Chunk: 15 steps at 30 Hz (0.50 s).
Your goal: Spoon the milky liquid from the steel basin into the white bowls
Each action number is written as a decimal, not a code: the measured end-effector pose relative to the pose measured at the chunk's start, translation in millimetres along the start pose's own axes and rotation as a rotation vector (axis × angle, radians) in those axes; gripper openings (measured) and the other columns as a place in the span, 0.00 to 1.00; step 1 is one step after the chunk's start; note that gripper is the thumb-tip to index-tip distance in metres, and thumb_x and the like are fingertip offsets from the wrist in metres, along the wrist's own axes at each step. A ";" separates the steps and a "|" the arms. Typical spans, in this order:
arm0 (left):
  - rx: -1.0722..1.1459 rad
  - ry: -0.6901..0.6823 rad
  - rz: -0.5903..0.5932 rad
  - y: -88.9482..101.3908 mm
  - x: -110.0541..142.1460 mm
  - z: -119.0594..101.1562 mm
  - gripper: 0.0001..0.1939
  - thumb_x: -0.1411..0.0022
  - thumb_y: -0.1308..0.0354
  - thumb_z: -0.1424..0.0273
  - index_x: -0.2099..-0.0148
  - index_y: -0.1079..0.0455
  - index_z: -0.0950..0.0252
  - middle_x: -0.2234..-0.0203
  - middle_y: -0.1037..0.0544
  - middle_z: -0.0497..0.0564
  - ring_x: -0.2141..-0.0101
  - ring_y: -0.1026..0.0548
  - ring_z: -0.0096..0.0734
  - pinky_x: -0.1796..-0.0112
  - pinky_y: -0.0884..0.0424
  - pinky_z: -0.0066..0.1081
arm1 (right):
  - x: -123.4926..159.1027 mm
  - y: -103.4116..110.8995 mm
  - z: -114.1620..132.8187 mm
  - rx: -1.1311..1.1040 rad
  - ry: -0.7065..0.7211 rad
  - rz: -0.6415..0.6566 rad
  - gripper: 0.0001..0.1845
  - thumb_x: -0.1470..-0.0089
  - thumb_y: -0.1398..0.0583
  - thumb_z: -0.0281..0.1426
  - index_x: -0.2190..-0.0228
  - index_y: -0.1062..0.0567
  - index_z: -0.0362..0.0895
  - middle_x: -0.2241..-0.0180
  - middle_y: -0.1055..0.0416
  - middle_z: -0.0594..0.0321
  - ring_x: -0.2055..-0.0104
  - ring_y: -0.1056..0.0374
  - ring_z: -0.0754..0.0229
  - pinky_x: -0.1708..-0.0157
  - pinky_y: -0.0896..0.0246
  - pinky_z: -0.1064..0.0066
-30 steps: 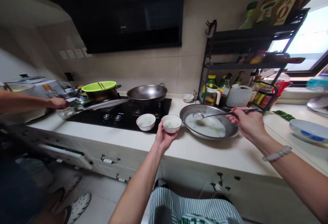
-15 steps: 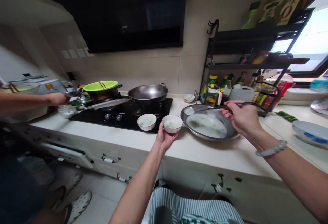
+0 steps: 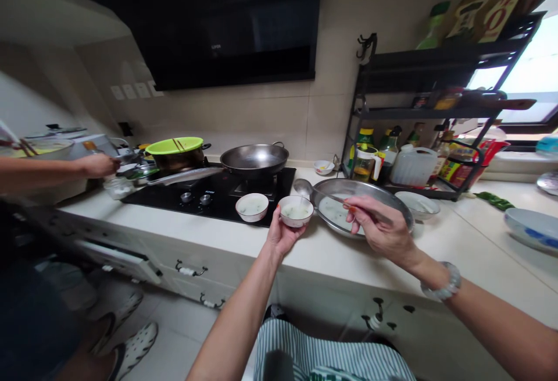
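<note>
Head view:
1. Far left, a co-worker's hand (image 3: pixel 99 166) is above a glass jar (image 3: pixel 118 188); well apart from the wearer's hands.
2. A lime-green basket (image 3: pixel 174 146) sits on a pot; a steel wok (image 3: pixel 254 159) stands right of it on the black hob (image 3: pixel 161 197), its long handle pointing left.
3. A filled bowl (image 3: pixel 251 209) lies just left of the held bowl (image 3: pixel 296 213); a narrow gap between them.
4. Left hand (image 3: pixel 282 238): thumb and fingers closed around the held bowl, which is near level and contains pale, green-flecked liquid.
5. The ladle (image 3: pixel 304 188) has its head at the held bowl's rear-right rim; contact cannot be determined; shaft slants rightward and nearer the wearer, over the rim of the steel basin (image 3: pixel 375 188).
6. Right hand (image 3: pixel 383 227): fingers clamped on the ladle's handle, above the basin; the left is nearer the held bowl.
7. Beyond, a shallow dish (image 3: pixel 417 203); farther right, a blue-patterned bowl (image 3: pixel 534 227); condiment rack (image 3: pixel 436 113) behind.
</note>
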<state>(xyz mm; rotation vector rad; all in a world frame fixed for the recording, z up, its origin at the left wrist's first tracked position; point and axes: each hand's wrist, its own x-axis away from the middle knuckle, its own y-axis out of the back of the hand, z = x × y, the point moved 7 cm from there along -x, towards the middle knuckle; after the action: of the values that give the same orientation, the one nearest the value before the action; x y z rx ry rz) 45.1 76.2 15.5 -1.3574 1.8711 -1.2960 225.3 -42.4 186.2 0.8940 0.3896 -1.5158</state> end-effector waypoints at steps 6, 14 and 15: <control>0.013 0.001 -0.007 -0.5 0.6 -0.7 0.28 0.35 0.46 0.54 0.39 0.37 0.64 0.49 0.25 0.61 0.53 0.24 0.49 0.59 0.23 0.44 | 10.4 -4.1 10.6 -0.024 0.146 0.078 0.10 0.44 0.37 0.29 0.60 0.20 0.47 0.66 0.23 0.57 0.72 0.27 0.59 0.79 0.29 0.69; 0.026 0.008 0.014 -0.5 0.3 -0.5 0.30 0.37 0.43 0.54 0.37 0.38 0.62 0.48 0.26 0.61 0.50 0.25 0.52 0.57 0.24 0.46 | 17.1 10.4 -49.6 -0.250 -0.341 -0.373 0.17 0.49 0.32 0.43 0.67 0.26 0.43 0.85 0.31 0.66 0.81 0.30 0.60 0.79 0.30 0.69; 0.027 0.008 0.008 -0.2 0.4 -0.6 0.29 0.37 0.43 0.54 0.38 0.37 0.62 0.48 0.25 0.61 0.50 0.25 0.52 0.57 0.24 0.46 | 17.2 14.8 -56.6 -0.291 -0.401 -0.432 0.18 0.53 0.31 0.43 0.68 0.26 0.43 0.85 0.30 0.64 0.81 0.30 0.60 0.81 0.32 0.72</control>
<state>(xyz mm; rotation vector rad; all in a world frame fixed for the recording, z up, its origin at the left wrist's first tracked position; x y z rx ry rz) 44.6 76.1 15.9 -1.3318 1.8563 -1.3196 257.8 -16.8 141.4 0.2699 0.5115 -1.9239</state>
